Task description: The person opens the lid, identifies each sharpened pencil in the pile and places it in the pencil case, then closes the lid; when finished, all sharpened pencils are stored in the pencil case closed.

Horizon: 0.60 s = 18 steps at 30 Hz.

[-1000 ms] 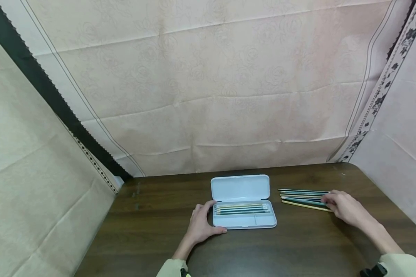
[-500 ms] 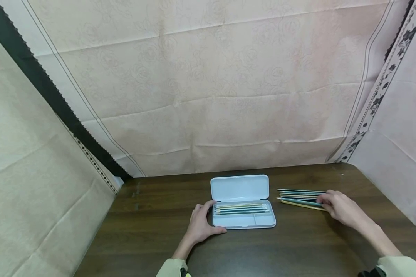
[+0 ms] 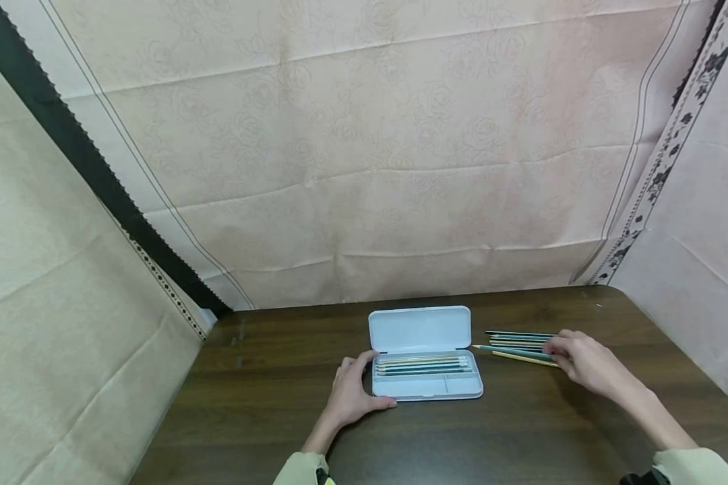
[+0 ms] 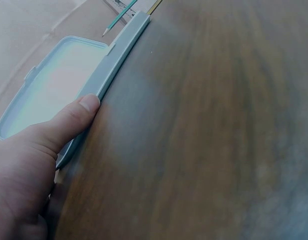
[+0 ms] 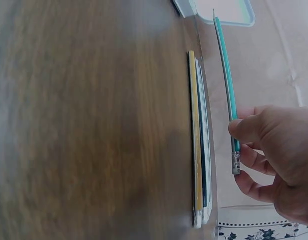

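Note:
An open light-blue pencil case (image 3: 410, 386) lies on the table with its lid (image 3: 420, 329) tipped back. Several pencils (image 3: 423, 366) lie in its longer compartment. My left hand (image 3: 350, 394) holds the case at its left end, thumb on the front edge and index finger near the hinge side. To the right of the case, my right hand (image 3: 587, 364) pinches a green pencil (image 5: 226, 75) near its eraser end, with the sharpened tip pointing left toward the case. In the right wrist view the pencil is raised above the other loose pencils (image 5: 196, 135).
The loose pencils, one of them yellow (image 3: 524, 359), lie side by side right of the case. Brown wood table (image 3: 437, 444) extends in front of both hands. Pale patterned cloth (image 3: 400, 168) hangs behind the table and at both sides.
My right hand has moved left with the green pencil, whose tip now sticks out past the other pencils toward the case. The left hand and the case have stayed in place.

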Motion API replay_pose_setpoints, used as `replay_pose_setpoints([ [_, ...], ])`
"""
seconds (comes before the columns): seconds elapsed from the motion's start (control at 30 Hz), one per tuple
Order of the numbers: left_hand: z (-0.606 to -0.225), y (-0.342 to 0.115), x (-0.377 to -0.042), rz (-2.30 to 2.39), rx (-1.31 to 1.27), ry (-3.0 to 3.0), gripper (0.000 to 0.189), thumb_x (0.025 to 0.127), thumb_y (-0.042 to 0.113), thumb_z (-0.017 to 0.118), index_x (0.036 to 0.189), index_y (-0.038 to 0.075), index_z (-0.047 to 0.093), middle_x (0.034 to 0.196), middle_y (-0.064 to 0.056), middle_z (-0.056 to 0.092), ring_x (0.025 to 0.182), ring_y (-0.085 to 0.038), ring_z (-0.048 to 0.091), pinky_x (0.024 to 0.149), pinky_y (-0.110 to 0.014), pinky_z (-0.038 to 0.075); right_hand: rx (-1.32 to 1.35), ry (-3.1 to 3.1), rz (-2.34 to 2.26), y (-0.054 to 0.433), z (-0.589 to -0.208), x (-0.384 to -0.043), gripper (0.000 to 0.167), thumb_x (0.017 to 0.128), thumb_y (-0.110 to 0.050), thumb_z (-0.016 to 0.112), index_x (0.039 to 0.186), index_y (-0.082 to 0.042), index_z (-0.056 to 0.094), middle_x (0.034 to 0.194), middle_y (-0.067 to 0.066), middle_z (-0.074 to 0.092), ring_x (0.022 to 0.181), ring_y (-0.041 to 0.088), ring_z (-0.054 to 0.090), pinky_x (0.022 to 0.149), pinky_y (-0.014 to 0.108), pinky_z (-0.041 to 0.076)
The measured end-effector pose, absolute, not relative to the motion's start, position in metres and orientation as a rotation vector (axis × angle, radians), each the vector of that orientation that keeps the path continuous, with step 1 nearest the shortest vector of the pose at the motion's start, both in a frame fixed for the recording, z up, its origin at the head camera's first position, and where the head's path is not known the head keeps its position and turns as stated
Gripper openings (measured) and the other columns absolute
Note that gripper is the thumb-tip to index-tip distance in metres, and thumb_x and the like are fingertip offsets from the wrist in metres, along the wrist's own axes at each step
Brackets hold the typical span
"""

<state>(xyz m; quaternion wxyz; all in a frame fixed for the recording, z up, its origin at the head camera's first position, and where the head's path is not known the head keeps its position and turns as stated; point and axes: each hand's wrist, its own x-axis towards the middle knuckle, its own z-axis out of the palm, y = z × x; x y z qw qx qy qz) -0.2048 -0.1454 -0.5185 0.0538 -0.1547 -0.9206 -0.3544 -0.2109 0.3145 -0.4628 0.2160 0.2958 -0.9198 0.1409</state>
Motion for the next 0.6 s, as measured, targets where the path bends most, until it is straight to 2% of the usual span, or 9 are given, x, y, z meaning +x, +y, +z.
replay_pose_setpoints([
  [0.37,-0.519,-0.146,-0.205,-1.067,-0.476,-2.794,0.1,0.063,0.062,0.088,0.144,0.015,0.051,0.123,-0.003,0.057,0.101,-0.019,0.043,0.084,-0.04,0.038,0.921,-2.482,0.43,0.292,-0.464,-0.216,0.032,0.07,0.012,0.079,0.084,-0.016,0.07,0.081,-0.01,0.057,0.068,0.007,0.055,0.057,0.032,0.047],
  [0.6,-0.519,-0.146,-0.205,-1.068,-0.473,-2.791,0.101,0.063,0.061,0.089,0.144,0.015,0.051,0.122,-0.003,0.057,0.102,-0.019,0.044,0.084,-0.041,0.038,0.912,-2.555,0.462,0.279,-0.465,-0.218,0.03,0.074,0.011,0.078,0.086,-0.015,0.071,0.082,-0.008,0.059,0.072,0.008,0.056,0.06,0.033,0.049],
])
